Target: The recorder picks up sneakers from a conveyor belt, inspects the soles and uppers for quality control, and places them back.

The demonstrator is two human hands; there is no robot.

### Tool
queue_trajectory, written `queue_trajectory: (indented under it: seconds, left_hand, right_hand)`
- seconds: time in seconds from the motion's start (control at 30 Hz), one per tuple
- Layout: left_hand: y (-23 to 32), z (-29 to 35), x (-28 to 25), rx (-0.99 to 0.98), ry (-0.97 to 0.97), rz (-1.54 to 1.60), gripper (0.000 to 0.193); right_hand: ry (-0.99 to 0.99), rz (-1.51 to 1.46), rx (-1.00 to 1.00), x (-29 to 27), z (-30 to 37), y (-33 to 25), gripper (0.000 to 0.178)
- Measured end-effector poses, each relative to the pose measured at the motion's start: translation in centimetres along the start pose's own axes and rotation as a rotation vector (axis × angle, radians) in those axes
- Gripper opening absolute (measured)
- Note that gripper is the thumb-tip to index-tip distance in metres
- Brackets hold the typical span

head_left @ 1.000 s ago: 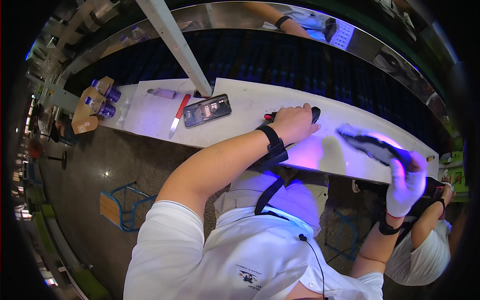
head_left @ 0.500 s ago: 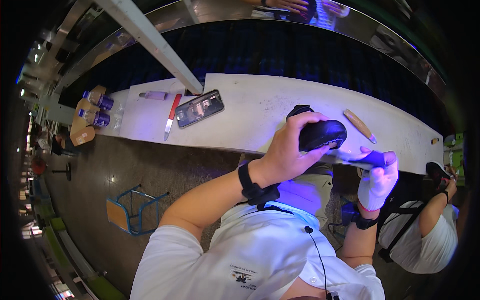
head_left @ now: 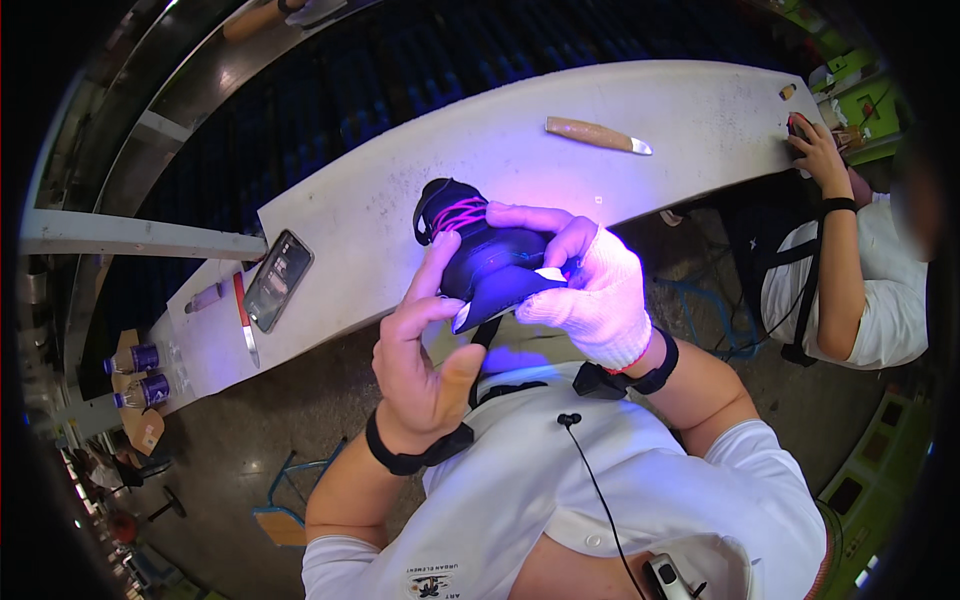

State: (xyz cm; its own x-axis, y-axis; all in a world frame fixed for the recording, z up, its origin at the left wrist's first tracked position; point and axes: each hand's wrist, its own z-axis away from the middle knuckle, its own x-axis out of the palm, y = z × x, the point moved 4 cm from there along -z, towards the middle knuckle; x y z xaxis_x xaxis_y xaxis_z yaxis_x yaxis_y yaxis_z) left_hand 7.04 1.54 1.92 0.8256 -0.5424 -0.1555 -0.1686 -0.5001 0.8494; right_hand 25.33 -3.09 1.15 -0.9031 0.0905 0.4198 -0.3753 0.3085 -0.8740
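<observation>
A black shoe (head_left: pixel 497 248) with pink laces is held above the table's near edge, its toe turned toward me. Across the toe lies a dark blue curved piece (head_left: pixel 505 295) with pale ends. My left hand (head_left: pixel 415 345) is bare; its fingers hold the shoe's left side and touch the piece's left end, while the thumb stands apart. My right hand (head_left: pixel 600 285), in a white knitted glove with bare fingertips, pinches the piece's right end at the toe. Purple light falls on the shoe and glove. The shoe's underside is hidden.
On the white table (head_left: pixel 380 200) lie a wooden-handled knife (head_left: pixel 590 133), a phone (head_left: pixel 280 280) and a red-handled knife (head_left: pixel 243 310). Bottles (head_left: pixel 143 390) stand in cardboard at far left, near a metal post (head_left: pixel 150 233). A co-worker (head_left: pixel 850 270) sits at right; a stool (head_left: pixel 285 520) is lower left.
My right hand has brought the blue piece from beside the shoe onto its toe. My left hand has shifted its hold, and the shoe now points toward me. The view has turned right.
</observation>
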Motion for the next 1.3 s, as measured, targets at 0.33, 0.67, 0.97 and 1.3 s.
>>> queue_trajectory:
  seconds: [0.33,0.67,0.97,1.3]
  left_hand:
    - [-0.3,3.3,1.4,-0.13,0.202,0.104,0.045]
    - [1.8,-0.3,-1.1,-0.209,0.168,0.141,0.05]
    - [1.5,0.0,-3.0,-0.19,0.1,-0.129,0.039]
    - [2.5,-1.4,-6.2,-0.314,-0.229,-0.487,0.069]
  right_hand:
    - [-0.026,0.255,-0.186,-0.5,2.2,1.2,0.046]
    - [-0.122,0.483,-0.314,-0.2,0.7,-1.1,0.045]
    - [-0.123,0.768,-0.336,0.2,0.6,3.8,0.051]
    - [-0.256,0.881,-0.621,1.7,-0.9,6.1,0.041]
